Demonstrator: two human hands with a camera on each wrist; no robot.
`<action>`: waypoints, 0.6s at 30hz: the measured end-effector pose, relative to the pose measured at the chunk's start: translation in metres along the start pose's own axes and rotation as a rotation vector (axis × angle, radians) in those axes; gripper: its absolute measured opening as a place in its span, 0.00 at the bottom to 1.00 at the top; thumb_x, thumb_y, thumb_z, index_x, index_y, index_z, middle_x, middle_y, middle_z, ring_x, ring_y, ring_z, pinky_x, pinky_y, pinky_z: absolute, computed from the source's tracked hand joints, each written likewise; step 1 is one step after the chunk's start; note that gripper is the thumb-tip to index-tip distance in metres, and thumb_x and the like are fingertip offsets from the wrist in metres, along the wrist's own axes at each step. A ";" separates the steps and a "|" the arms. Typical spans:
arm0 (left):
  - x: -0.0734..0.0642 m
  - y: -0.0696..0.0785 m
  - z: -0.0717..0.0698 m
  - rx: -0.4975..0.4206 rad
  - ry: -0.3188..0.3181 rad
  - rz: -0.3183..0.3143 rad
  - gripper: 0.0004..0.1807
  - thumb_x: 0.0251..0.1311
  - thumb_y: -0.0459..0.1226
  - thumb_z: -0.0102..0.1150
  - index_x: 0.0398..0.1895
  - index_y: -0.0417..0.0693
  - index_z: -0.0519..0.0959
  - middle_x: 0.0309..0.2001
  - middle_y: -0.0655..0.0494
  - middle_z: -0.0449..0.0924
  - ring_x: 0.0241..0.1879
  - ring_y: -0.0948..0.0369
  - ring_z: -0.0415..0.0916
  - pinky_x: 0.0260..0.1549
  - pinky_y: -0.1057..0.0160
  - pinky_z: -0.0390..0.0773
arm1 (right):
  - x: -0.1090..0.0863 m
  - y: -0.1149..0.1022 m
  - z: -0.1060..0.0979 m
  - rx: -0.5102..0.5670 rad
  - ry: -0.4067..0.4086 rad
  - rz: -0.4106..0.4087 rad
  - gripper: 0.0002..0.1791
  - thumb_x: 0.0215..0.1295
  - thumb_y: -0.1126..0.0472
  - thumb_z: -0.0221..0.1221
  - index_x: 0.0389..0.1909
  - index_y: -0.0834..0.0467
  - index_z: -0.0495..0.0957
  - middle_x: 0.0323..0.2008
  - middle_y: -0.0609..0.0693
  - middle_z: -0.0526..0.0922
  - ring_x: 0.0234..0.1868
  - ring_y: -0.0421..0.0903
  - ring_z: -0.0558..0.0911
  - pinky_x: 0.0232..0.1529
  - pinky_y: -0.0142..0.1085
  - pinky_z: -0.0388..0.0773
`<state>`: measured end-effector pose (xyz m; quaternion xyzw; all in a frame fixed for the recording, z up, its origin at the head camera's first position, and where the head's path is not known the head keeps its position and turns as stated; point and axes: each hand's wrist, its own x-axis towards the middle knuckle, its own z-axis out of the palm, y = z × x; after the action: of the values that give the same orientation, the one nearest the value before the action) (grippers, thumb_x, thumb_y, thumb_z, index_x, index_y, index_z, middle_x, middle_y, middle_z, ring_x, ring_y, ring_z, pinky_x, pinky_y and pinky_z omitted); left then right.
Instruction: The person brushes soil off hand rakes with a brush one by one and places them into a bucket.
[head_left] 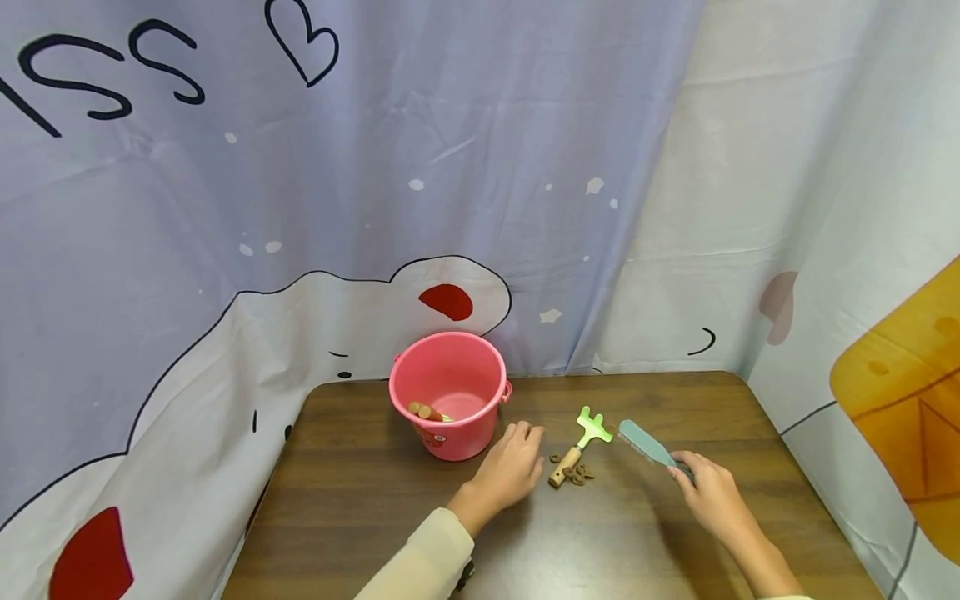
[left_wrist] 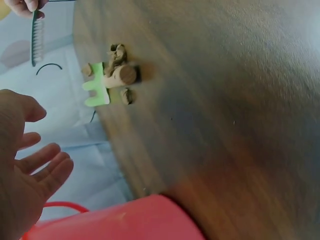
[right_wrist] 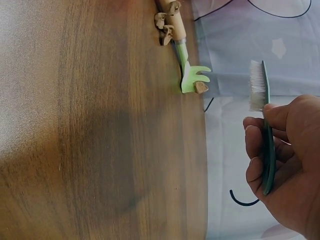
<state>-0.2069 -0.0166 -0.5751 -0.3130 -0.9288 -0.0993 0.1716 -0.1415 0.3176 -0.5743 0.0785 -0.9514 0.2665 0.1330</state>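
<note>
The curtain [head_left: 487,125] bore the letters "SS" [head_left: 75,83] and a heart [head_left: 303,42]; the print on the bucket [head_left: 468,435] was too small to read. The left hand [head_left: 510,465], fingers loosely spread, was just right of the bucket. Farther right lay the rake [head_left: 574,454], brown bits [head_left: 580,476] about its handle; rightmost, the right hand [head_left: 708,492] gripped the brush [head_left: 645,442]. Only the head view showed sticks [head_left: 427,412] inside the bucket; the wrist views showed pale bristles [right_wrist: 257,87] plainly.

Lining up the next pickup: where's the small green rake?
In the head view, the green rake lies on the table, right of the pink bucket, between the left hand and the brush in the right hand, brown bits by its handle.
</note>
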 end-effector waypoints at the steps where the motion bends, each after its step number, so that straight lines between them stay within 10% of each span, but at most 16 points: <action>1: 0.001 0.001 0.003 -0.003 -0.016 -0.015 0.25 0.60 0.42 0.69 0.58 0.44 0.76 0.46 0.51 0.78 0.46 0.55 0.77 0.48 0.61 0.81 | 0.000 0.000 0.000 0.001 -0.001 0.000 0.14 0.67 0.69 0.64 0.49 0.73 0.80 0.42 0.66 0.86 0.44 0.67 0.87 0.41 0.56 0.85; 18: 0.034 0.027 0.037 -0.102 -0.225 -0.273 0.14 0.65 0.43 0.68 0.46 0.47 0.79 0.42 0.51 0.80 0.41 0.54 0.81 0.37 0.56 0.84 | -0.001 0.003 0.001 -0.010 0.018 -0.025 0.12 0.65 0.70 0.65 0.47 0.72 0.81 0.43 0.69 0.86 0.43 0.68 0.87 0.41 0.57 0.84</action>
<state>-0.2246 0.0339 -0.5945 -0.2015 -0.9697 -0.1333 0.0355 -0.1417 0.3193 -0.5767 0.0873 -0.9503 0.2609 0.1454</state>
